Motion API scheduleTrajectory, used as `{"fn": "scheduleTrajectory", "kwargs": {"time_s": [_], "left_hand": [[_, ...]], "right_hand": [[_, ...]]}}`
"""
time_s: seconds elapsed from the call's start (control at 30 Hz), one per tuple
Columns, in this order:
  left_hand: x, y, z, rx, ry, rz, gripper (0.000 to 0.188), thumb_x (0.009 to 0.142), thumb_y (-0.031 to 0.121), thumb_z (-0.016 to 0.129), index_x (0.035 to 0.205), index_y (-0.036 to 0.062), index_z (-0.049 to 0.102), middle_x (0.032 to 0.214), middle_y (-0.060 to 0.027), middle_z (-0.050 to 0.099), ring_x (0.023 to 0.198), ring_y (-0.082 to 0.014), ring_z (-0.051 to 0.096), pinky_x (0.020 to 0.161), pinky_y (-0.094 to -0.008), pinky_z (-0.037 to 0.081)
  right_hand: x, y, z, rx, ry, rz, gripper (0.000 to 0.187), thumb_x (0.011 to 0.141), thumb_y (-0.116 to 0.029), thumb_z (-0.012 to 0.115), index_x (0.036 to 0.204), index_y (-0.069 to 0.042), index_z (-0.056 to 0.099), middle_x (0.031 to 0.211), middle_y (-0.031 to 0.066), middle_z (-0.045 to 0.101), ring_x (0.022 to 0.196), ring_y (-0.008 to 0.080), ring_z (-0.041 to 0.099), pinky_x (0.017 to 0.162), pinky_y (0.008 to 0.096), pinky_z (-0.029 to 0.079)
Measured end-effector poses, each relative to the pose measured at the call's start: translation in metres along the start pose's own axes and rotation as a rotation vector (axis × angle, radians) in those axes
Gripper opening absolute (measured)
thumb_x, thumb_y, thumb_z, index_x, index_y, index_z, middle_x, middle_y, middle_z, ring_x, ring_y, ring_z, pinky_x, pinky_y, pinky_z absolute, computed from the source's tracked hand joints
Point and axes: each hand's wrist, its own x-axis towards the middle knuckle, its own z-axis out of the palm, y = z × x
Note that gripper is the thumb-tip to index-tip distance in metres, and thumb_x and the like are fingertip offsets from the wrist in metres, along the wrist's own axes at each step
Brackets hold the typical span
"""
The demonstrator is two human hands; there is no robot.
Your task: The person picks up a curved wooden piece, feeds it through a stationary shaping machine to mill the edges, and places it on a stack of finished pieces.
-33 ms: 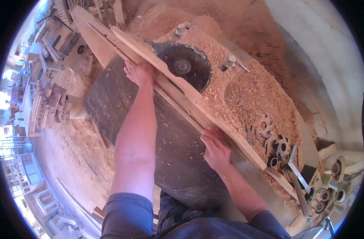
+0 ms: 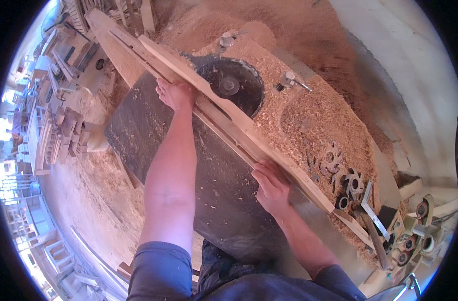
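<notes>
A long pale wooden strip (image 2: 220, 120) lies slantwise over a dark machine table (image 2: 224, 190), against a wooden fence (image 2: 171, 59). My left hand (image 2: 175, 94) grips the strip toward its far left part, the fingers curled at its near edge. Farther right and closer to me, my right hand (image 2: 272, 188) holds the same strip, fingers bent over it. Behind the fence, between the hands, sits a round dark disc (image 2: 228, 86) with a hub in its middle. What the disc does under the fence is hidden. The undersides of both hands do not show.
Wood shavings (image 2: 314, 115) cover the surface behind the fence, around two metal clamping knobs (image 2: 288, 80). Toothed cutter heads (image 2: 354, 184) and an angled metal square (image 2: 374, 210) lie at the right. Stacked wood pieces (image 2: 68, 130) stand at the left.
</notes>
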Motion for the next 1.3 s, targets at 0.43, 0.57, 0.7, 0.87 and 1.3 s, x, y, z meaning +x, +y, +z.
{"fn": "scheduleTrajectory", "kwargs": {"time_s": [0.43,0.57,0.7,0.87,1.3], "left_hand": [[-0.121,0.029,-0.031,-0.024,0.001,0.023,0.028,0.091,0.011,0.052,0.116,-0.0019,0.048,0.126,-0.0272,0.051,0.127,-0.0440,0.043,0.107,-0.0549,0.030],[-0.116,0.012,-0.028,-0.014,-0.015,0.059,0.043,0.094,0.010,0.048,0.133,-0.0065,0.040,0.139,-0.0283,0.045,0.141,-0.0456,0.030,0.115,-0.0583,0.023],[-0.099,0.020,-0.031,0.025,-0.169,0.000,0.055,0.097,0.013,0.043,0.147,-0.0077,0.029,0.149,-0.0281,0.038,0.143,-0.0447,0.028,0.118,-0.0552,0.020],[-0.078,0.014,-0.024,0.013,-0.099,0.006,0.058,0.099,0.015,0.042,0.151,-0.0058,0.026,0.152,-0.0277,0.035,0.144,-0.0436,0.027,0.119,-0.0503,0.021],[0.000,-0.003,-0.003,-0.029,-0.018,0.071,0.059,0.095,0.015,0.047,0.149,-0.0053,0.032,0.146,-0.0302,0.042,0.139,-0.0447,0.034,0.115,-0.0485,0.027]], "right_hand": [[-0.008,0.005,0.003,0.009,-0.020,0.035,0.035,0.065,0.006,0.065,0.097,-0.005,0.069,0.112,0.0068,0.069,0.116,0.0270,0.063,0.103,0.0396,0.049],[-0.007,-0.001,0.010,-0.026,-0.025,0.019,0.033,0.064,0.004,0.067,0.095,-0.006,0.069,0.113,0.0070,0.069,0.116,0.0270,0.063,0.101,0.0397,0.049],[0.009,0.002,0.013,0.002,-0.003,0.014,0.031,0.064,0.003,0.068,0.094,-0.006,0.069,0.113,0.0072,0.069,0.116,0.0268,0.063,0.099,0.0390,0.050],[0.027,-0.005,0.027,0.085,0.008,0.049,0.034,0.061,0.008,0.065,0.093,-0.003,0.070,0.109,0.0099,0.069,0.114,0.0288,0.063,0.103,0.0415,0.049],[0.074,-0.014,0.077,0.013,-0.053,0.048,0.028,0.070,-0.006,0.067,0.099,-0.009,0.067,0.119,0.0051,0.066,0.122,0.0237,0.059,0.101,0.0402,0.048]]}}
